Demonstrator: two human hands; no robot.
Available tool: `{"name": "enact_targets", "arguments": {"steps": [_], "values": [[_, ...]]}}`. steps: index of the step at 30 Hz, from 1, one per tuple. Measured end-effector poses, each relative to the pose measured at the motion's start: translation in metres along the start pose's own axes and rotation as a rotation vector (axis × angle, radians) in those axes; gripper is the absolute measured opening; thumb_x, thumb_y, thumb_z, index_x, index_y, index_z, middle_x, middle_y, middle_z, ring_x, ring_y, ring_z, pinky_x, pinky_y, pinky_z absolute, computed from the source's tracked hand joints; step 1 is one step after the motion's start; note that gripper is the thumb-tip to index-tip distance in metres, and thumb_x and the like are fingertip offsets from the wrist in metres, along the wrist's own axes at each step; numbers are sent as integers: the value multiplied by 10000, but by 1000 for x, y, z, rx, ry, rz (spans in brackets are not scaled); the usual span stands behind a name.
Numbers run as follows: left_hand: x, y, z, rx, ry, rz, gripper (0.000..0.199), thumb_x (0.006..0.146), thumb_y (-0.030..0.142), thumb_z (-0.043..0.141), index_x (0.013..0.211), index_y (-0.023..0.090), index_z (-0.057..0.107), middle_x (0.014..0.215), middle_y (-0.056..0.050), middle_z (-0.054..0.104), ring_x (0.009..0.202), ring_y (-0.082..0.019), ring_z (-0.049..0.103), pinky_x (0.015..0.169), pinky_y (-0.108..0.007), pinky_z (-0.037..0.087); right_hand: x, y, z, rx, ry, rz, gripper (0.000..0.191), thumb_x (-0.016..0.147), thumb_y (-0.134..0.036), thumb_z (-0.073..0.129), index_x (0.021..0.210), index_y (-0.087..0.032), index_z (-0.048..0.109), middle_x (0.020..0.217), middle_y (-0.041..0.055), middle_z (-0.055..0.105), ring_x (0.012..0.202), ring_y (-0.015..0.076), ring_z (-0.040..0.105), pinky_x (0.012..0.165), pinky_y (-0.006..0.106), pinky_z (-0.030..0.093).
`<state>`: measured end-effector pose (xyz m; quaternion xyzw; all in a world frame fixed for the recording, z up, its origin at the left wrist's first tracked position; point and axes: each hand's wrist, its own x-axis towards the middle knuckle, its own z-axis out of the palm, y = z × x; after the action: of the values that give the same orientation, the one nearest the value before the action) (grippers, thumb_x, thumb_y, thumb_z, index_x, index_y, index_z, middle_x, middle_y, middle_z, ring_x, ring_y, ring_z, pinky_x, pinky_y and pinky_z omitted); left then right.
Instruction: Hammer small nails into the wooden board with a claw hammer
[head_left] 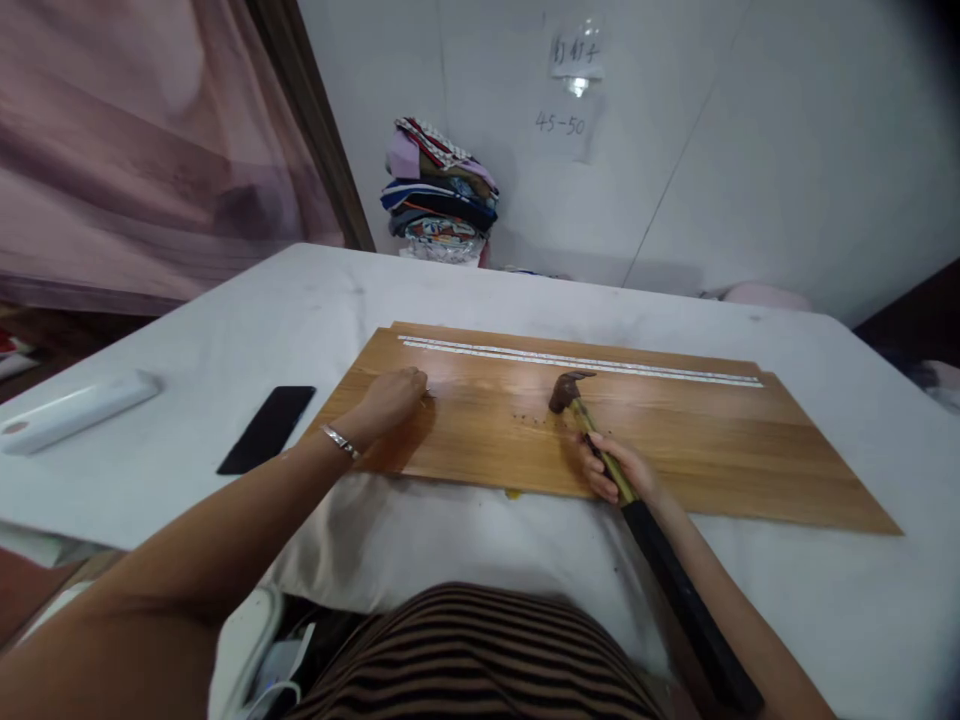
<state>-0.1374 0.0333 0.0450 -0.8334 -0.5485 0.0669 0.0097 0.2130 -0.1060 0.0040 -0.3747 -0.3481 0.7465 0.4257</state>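
A wooden board (pixel 480 440) with two pale strips (pixel 585 362) along its far side lies on the white-covered table. Toward the board's left part is my left hand (pixel 396 398), its fingers pinched together low over the surface; something tiny shows at the fingertips, too small to name. My right hand (pixel 611 468) is wrapped round the handle of a claw hammer (pixel 664 560), whose metal head is over the middle of the board. Small dark specks (pixel 529 418), perhaps nails, are on the wood just left of the hammer head.
Left of the board lies a black phone (pixel 266 430), and farther left a white elongated object (pixel 79 408). Folded cloths (pixel 441 195) are stacked by the wall behind the table (pixel 337 290). A pink curtain (pixel 150 140) hangs at the left.
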Motion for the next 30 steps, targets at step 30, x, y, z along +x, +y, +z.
{"name": "enact_targets", "arguments": {"steps": [30], "values": [[10, 123, -9, -701, 128, 204, 274, 829, 156, 538, 1040, 183, 711, 881, -37, 737, 800, -181, 661, 755, -277, 508, 8, 4, -8, -6, -13, -20, 365, 802, -496, 680, 980, -202, 556, 563, -109, 490, 269, 47, 319, 258, 196, 243]]}}
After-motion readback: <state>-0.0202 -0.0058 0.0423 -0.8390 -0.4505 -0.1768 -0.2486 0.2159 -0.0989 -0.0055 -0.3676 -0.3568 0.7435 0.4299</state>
